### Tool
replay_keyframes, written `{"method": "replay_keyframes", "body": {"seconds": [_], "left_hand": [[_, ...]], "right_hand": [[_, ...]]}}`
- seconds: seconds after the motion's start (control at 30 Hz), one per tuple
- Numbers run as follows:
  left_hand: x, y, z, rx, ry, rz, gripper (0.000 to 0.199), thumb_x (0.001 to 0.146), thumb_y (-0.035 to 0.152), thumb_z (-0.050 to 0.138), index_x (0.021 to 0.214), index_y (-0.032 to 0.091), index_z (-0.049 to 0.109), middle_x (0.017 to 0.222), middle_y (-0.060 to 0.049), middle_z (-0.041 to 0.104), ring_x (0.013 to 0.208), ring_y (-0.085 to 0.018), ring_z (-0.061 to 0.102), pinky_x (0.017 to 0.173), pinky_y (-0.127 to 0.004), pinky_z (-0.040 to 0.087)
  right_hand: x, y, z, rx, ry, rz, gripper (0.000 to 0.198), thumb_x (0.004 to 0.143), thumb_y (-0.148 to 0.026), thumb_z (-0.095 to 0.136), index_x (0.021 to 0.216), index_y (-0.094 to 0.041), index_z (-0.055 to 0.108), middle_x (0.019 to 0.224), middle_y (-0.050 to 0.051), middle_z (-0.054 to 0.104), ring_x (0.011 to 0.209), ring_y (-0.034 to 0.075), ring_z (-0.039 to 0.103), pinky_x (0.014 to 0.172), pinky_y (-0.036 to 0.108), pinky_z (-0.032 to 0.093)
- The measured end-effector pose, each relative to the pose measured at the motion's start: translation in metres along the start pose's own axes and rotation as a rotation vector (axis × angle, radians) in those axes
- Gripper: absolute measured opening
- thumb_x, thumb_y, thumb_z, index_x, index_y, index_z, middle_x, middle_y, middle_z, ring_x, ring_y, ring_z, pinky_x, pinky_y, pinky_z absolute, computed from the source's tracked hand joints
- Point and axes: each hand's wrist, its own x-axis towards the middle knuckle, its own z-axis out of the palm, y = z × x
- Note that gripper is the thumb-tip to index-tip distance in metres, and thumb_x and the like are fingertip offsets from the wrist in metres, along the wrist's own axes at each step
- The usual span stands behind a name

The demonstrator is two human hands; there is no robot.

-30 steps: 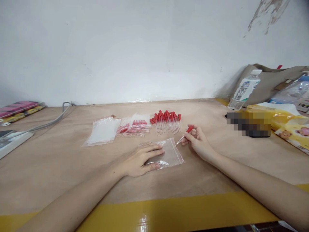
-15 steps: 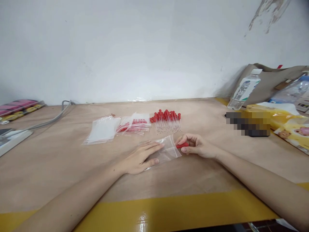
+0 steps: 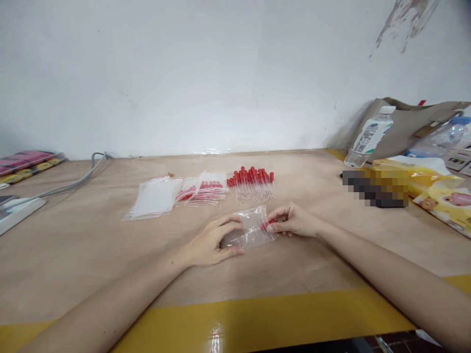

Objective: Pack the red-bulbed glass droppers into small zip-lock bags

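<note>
- Right hand [image 3: 295,220], pinching a slim red-handled tool [image 3: 263,226] at the mouth of a clear flat plastic bag [image 3: 250,235].
- Left hand [image 3: 210,241], curved around the bag's other end.
- Clustered red-handled, clear-stemmed tools [image 3: 251,177] on the brown desk [image 3: 312,274].

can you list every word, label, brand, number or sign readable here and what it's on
No text can be read for certain.
Bottle label: printed, too blurred to read.
Yellow bear-patterned pack: cartoon pictures, no legible words.
Small box at right: marking too small to read.
Front clear bag and red-topped pieces: no lettering visible.
</note>
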Motion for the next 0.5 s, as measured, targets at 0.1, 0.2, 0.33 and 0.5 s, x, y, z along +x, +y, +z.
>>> {"method": "replay_keyframes", "body": {"seconds": [0.1,0.2,0.33,0.5], "left_hand": [[0.001,0.000,0.001,-0.027,-0.004,0.005,0.041,0.080,0.042,0.060,0.114,0.019,0.054,0.115,-0.008,0.057,0.107,-0.021,0.053,0.093,-0.035,0.042],[0.002,-0.001,0.002,-0.023,-0.001,-0.007,0.046,0.078,0.043,0.061,0.117,0.019,0.054,0.119,-0.008,0.056,0.110,-0.023,0.052,0.095,-0.038,0.041],[0.002,-0.003,-0.002,-0.023,-0.067,-0.028,0.037,0.089,0.034,0.048,0.123,0.021,0.051,0.126,-0.008,0.052,0.116,-0.022,0.048,0.099,-0.039,0.037],[-0.002,-0.007,-0.011,-0.053,-0.177,0.033,0.043,0.089,0.026,0.047,0.131,0.024,0.042,0.135,-0.006,0.044,0.122,-0.021,0.043,0.102,-0.039,0.035]], "right_hand": [[0.000,-0.004,0.006,-0.111,0.037,-0.205,0.027,0.071,-0.044,0.063,0.076,-0.018,0.067,0.068,0.000,0.057,0.059,0.008,0.050,0.055,0.022,0.041],[-0.004,-0.011,0.010,-0.198,0.044,-0.261,0.041,0.080,-0.050,0.049,0.060,-0.016,0.058,0.062,-0.001,0.051,0.061,0.009,0.049,0.059,0.023,0.040],[-0.013,-0.018,0.012,-0.063,0.107,0.013,0.040,0.079,-0.055,0.048,0.074,-0.015,0.055,0.053,-0.005,0.046,0.044,0.006,0.040,0.042,0.020,0.031],[-0.020,-0.020,0.017,0.118,0.177,0.109,0.037,0.057,-0.039,0.075,0.079,-0.014,0.059,0.067,-0.001,0.059,0.050,0.005,0.045,0.044,0.019,0.031]]}}
